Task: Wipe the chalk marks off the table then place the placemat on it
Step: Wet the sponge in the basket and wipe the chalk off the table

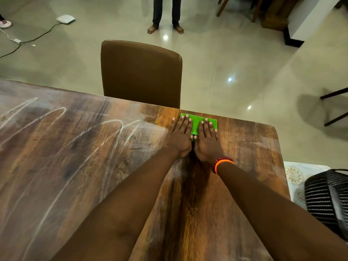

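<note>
Cloth (195,125), bright green and folded into a small pad, sits under both my hands just right of the middle of the frame, close to the far edge of the bench (244,140). It looks soft, light and limp, so I judge it will bunch or slide out unless I keep weight on it. Flat palms over the whole pad suit it better than a pinch at one corner.

My left hand (180,136) and right hand (206,140) lie side by side with the thumbs touching, fingers straight and spread, pressing the cloth down onto the wood. Only a strip of green shows between them and past the fingertips.

Chalk marks (116,132), long white loops and smeared streaks, cover the left half of the frame and reach almost to my left hand. The wood to the right of my hands looks mostly clean, with some faint haze. By my reckoning the wiping is only partly done.

At the right edge of the frame, off the end of the bench, lies a pale patterned sheet (301,178) that may be the placemat; I cannot tell for sure. It is well apart from both hands, partly under a black wicker chair (327,196).
</note>
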